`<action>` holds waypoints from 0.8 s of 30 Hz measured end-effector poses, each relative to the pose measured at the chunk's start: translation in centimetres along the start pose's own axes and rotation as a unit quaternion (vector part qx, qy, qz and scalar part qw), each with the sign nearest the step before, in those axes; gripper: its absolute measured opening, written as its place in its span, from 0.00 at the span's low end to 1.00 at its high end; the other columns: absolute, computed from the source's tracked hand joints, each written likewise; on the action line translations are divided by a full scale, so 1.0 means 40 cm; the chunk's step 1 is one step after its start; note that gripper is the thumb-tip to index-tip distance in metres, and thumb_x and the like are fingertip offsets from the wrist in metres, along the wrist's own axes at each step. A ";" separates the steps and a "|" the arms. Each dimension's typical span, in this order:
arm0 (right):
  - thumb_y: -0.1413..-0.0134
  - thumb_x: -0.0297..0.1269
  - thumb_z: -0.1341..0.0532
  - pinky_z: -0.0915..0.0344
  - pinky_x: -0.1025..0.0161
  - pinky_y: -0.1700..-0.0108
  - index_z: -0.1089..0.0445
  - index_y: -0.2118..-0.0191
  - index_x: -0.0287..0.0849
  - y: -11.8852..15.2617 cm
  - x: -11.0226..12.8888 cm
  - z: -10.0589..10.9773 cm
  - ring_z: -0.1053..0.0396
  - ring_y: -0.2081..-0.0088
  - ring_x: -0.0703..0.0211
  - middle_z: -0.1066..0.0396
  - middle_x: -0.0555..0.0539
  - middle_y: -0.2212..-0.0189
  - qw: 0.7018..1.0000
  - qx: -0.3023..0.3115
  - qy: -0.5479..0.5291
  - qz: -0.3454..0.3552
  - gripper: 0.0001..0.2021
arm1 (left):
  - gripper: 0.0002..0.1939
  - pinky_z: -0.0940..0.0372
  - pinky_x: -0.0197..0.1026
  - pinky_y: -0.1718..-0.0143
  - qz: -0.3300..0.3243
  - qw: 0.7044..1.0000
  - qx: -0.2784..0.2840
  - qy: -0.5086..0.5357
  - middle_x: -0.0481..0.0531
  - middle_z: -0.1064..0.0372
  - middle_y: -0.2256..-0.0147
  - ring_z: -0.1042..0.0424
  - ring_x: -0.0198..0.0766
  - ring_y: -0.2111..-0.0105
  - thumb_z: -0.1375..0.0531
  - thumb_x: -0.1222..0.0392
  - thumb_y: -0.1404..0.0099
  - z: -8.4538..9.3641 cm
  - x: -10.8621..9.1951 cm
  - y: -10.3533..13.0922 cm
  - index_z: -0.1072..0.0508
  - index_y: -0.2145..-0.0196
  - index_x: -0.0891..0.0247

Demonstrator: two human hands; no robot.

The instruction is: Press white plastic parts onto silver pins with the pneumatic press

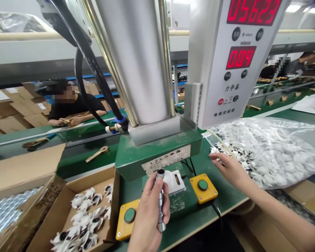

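Far left: open carton (39, 206) packed with shiny metal cylinders (13, 210). Beyond it, across the line, a co-worker (76, 105) in a dark top, both hands around a small item too indistinct to identify. Next, a shallow cardboard tray (117, 196) holding white finned impellers (85, 215) with dark hubs, loosely scattered. Behind the tray, a gold-toned wrench-shaped part (97, 154) lies on the green belt. Beside the tray, a yellow button box (122, 218), partly covered by the person's left forearm.

Centre: left hand (149, 206) curls around a segmented metal shaft (161, 204), thumb pressing near its upper end; shaft stands nearly upright, in front of the green press block (157, 150). Above right, control box (223, 105) with red digits lit.

Rightward: second yellow button box (203, 196), green button on top. Right hand (229, 168) has fingers loosely extended, slightly parted, at the edge of loose white impellers spilling from a clear plastic bag (286, 150); contact cannot be told.
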State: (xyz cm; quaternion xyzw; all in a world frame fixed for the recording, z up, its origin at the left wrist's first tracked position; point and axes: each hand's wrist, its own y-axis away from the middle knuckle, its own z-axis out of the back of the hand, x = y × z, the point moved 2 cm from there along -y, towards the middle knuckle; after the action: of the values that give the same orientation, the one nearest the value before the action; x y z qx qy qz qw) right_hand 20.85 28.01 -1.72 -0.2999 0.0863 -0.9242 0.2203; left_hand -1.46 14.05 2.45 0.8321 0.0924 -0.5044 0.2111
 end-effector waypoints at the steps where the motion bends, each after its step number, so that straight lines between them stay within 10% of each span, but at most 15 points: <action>1: 0.39 0.34 0.54 0.40 0.52 0.55 0.34 0.56 0.44 -0.017 -0.020 -0.003 0.35 0.56 0.47 0.33 0.42 0.55 0.999 -0.015 0.043 0.014 0.14 | 0.14 0.52 0.26 0.90 0.004 1.000 0.013 0.016 0.41 0.41 0.74 0.48 0.23 0.86 0.42 0.51 0.39 -0.005 -0.004 -0.006 0.38 0.58 0.56; 9: 0.59 0.17 0.48 0.42 0.57 0.68 0.27 0.67 0.38 -0.159 -0.131 -0.035 0.33 0.73 0.53 0.30 0.40 0.69 0.966 0.020 0.235 0.107 0.17 | 0.10 0.55 0.28 0.89 -0.005 0.994 0.086 0.070 0.43 0.41 0.72 0.48 0.23 0.85 0.44 0.54 0.37 -0.005 0.013 -0.049 0.41 0.70 0.60; 16: 0.45 0.27 0.49 0.51 0.61 0.77 0.33 0.74 0.40 -0.157 -0.169 -0.049 0.35 0.79 0.55 0.35 0.43 0.80 0.943 0.008 0.290 0.161 0.12 | 0.09 0.55 0.28 0.89 -0.011 0.986 0.124 0.112 0.44 0.40 0.72 0.49 0.24 0.84 0.45 0.55 0.36 -0.015 0.025 -0.053 0.40 0.71 0.61; 24: 0.39 0.51 0.52 0.41 0.62 0.73 0.36 0.64 0.42 -0.059 -0.008 -0.016 0.32 0.72 0.56 0.32 0.45 0.71 0.958 -0.102 0.199 0.182 0.18 | 0.12 0.55 0.29 0.90 -0.004 0.988 0.113 0.106 0.46 0.38 0.73 0.49 0.24 0.86 0.48 0.53 0.35 -0.018 0.034 -0.052 0.37 0.71 0.63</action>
State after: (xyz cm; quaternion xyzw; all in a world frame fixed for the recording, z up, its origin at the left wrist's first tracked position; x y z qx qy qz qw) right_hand 19.87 30.27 -1.71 -0.1103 0.2754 -0.8955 0.3316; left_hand -1.01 16.15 1.03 0.8990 0.0598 -0.4216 0.1023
